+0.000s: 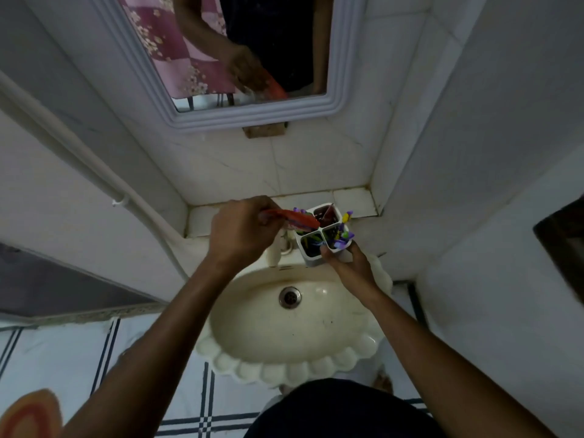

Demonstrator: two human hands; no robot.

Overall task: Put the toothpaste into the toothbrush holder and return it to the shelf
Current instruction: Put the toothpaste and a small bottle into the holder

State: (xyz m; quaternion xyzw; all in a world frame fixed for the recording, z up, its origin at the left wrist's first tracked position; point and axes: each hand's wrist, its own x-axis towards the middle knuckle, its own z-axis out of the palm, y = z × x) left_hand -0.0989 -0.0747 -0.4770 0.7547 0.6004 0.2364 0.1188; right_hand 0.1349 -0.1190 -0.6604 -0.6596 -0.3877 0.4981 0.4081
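My left hand point(241, 230) grips a red toothpaste tube point(298, 219) and holds it nearly level, its tip over the rim of the toothbrush holder point(313, 257). That holder is white with four square compartments and has several purple, yellow and green toothbrushes in it. My right hand point(343, 259) grips the holder from below and at its near right side, above the back edge of the sink. The tiled shelf point(350, 200) lies just behind the holder.
A cream scalloped sink point(252, 330) with a metal drain point(289, 297) sits below my hands. A framed mirror point(221, 52) hangs on the tiled wall above the shelf. White walls close in on both sides. The floor below has a striped covering.
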